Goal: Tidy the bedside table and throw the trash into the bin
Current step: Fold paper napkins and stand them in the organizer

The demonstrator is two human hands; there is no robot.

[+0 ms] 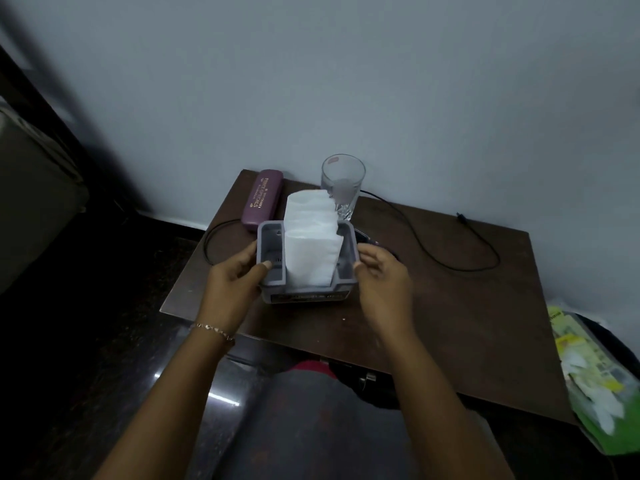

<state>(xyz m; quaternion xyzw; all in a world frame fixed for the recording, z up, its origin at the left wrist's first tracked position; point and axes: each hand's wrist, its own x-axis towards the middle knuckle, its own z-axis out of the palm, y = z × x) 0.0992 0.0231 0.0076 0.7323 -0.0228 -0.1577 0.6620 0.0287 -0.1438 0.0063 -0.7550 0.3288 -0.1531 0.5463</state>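
A grey plastic holder point(273, 244) with upright white tissues point(310, 237) stands on the brown bedside table point(450, 306). My left hand point(232, 277) grips the holder's left wall, thumb inside the rim. My right hand point(377, 271) cups its right side, fingers curled against the wall. Behind the holder stand a clear drinking glass point(343, 183) and a purple spectacle case point(262, 200). A bin lined with a dark bag point(623, 344) sits at the table's right edge, with green and white trash point(595, 379) in it.
A black cable point(450, 265) loops across the table's back right and another loop hangs off the left edge. A dark object lies partly hidden behind my right hand. The wall is close behind the table. Dark furniture stands at the left.
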